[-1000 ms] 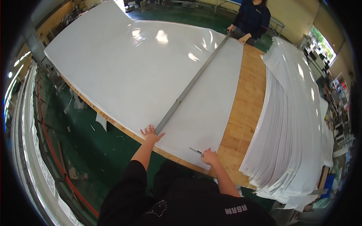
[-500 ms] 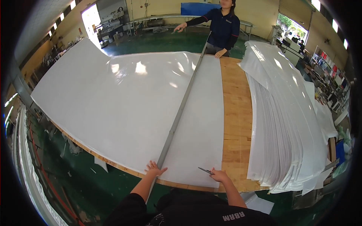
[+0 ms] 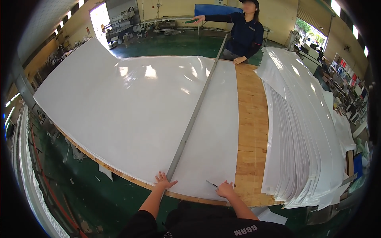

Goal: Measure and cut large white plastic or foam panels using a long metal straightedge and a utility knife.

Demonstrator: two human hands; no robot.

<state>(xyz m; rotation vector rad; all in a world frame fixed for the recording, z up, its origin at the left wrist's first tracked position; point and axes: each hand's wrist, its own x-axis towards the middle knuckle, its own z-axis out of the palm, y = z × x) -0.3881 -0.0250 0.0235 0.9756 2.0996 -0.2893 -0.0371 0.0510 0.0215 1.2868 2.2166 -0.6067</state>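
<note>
My left hand (image 3: 163,181) lies with spread fingers on the large white sheet (image 3: 131,103), its thumb against the near end of a long grey metal straightedge (image 3: 194,117). That straightedge runs slantwise across the sheet to the far table edge. To the right of it, my right hand (image 3: 226,190) is closed around a slim dark pen-like tool (image 3: 212,183), which points up and left just over the sheet. Whether the tool is a knife or a pen is too small to make out.
Bare wooden tabletop (image 3: 252,131) shows right of the sheet, then a stack of white sheets (image 3: 291,150). Across the table a co-worker (image 3: 244,37) in dark blue rests one hand near the edge and stretches the other arm left. A red hose (image 3: 47,174) runs along the left.
My right hand has shifted slightly left and turned with the slim tool. The co-worker's outstretched arm has risen. My left hand stays beside the straightedge. The view has tilted a little.
</note>
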